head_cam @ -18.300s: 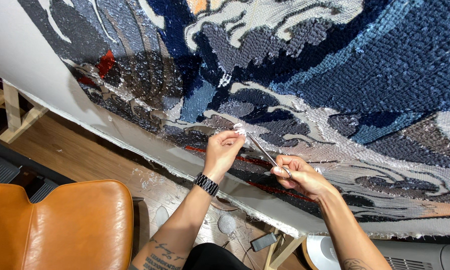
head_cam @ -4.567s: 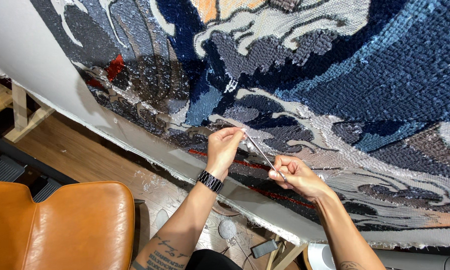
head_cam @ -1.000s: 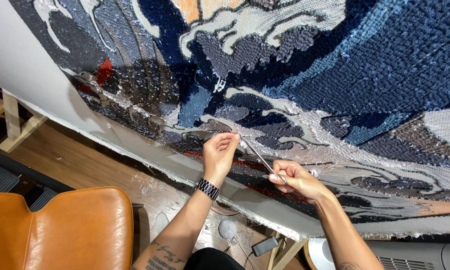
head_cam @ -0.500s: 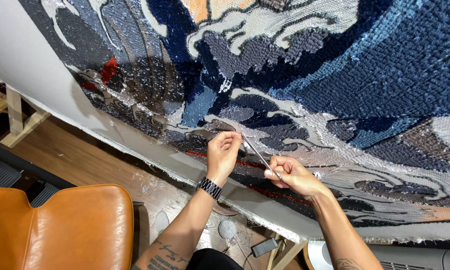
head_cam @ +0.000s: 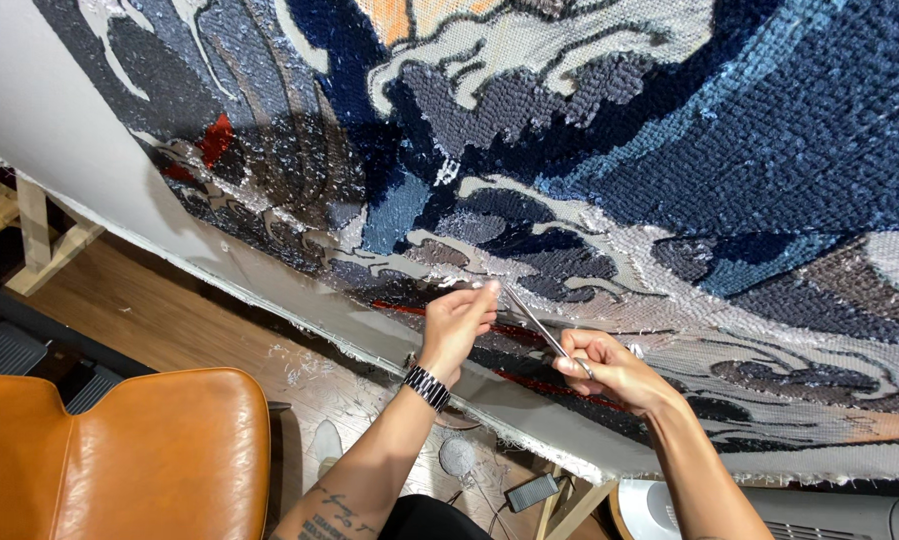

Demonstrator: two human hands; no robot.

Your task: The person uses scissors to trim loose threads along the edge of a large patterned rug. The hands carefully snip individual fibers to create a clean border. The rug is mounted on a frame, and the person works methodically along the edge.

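A large woven tapestry (head_cam: 609, 150) in blues, greys and white fills the view, stretched on a slanted frame. My left hand (head_cam: 457, 322), with a dark watch on its wrist, pinches the fabric near the lower edge of the woven area. My right hand (head_cam: 609, 368) holds a thin metal needle-like tool (head_cam: 531, 318) whose tip points up toward my left fingertips. The two hands are close together over a grey and red patch of the weave.
An orange leather chair (head_cam: 129, 455) stands at the lower left. Wooden floor (head_cam: 179, 320) with scattered thread bits lies below the white canvas border (head_cam: 59, 150). A wooden frame leg (head_cam: 44, 235) is at far left, a white round object (head_cam: 649, 510) at the bottom right.
Hands stay at the same spot on the tapestry; the right hand has shifted slightly with the tool, and the view has moved a little.
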